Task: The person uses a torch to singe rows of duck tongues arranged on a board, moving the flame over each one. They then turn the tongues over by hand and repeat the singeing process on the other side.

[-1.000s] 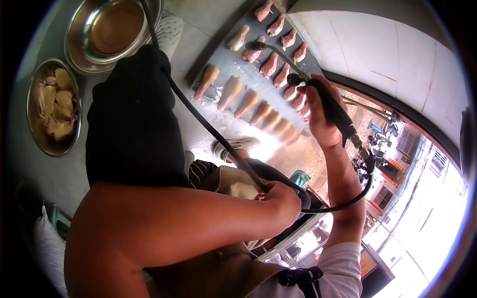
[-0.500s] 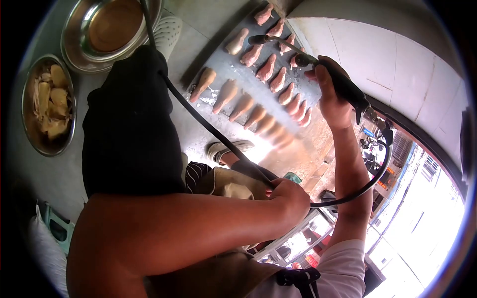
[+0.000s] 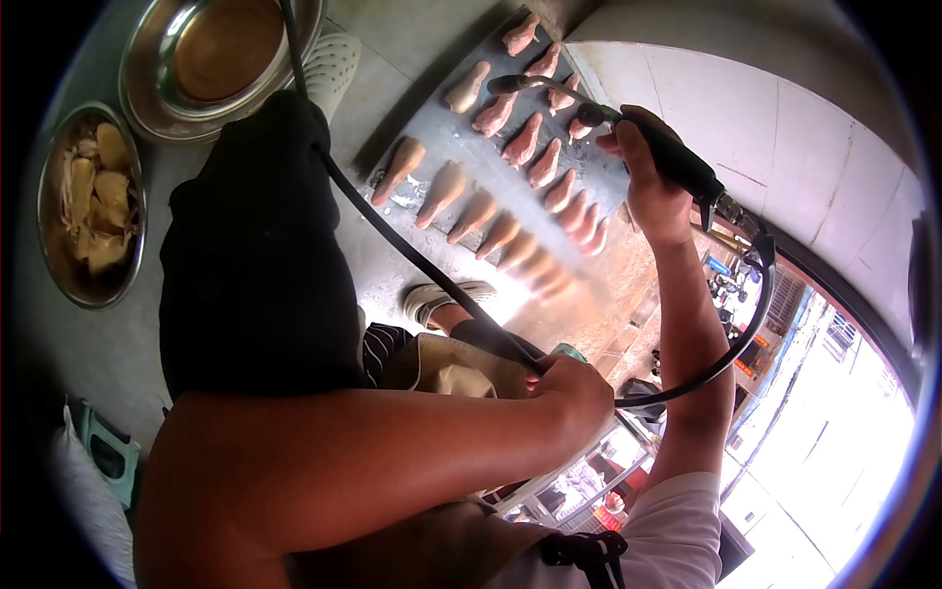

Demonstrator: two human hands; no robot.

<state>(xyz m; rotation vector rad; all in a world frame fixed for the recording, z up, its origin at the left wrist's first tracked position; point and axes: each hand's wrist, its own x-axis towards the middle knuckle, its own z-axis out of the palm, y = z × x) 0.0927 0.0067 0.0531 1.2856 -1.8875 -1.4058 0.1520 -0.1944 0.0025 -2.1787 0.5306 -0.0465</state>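
Observation:
My right hand [image 3: 653, 182] is wrapped round the black handle of a gas torch [image 3: 677, 162]. The torch's thin metal neck reaches left, and its nozzle sits over rows of drumstick-shaped meat pieces [image 3: 523, 139]. I can make out no flame. These pieces lie on a grey board [image 3: 442, 128]; some are pink, while the nearer row is tan, with its lower end blurred by haze. My left hand [image 3: 574, 393] is closed on the black hose [image 3: 422, 257], which loops round to the back of the torch. Part of that grip is hidden by the hand itself.
An oval metal bowl [image 3: 142, 211] with tan meat pieces stands at the left, beside a round metal basin [image 3: 167, 118]. My black-clad leg [image 3: 260, 265] lies between them and the board. A pale tiled wall [image 3: 726, 108] rises at upper right. A green stool [image 3: 108, 456] is at lower left.
The view has shifted very slightly. The torch nozzle now sits a touch lower over the meat pieces. Both hands keep their holds.

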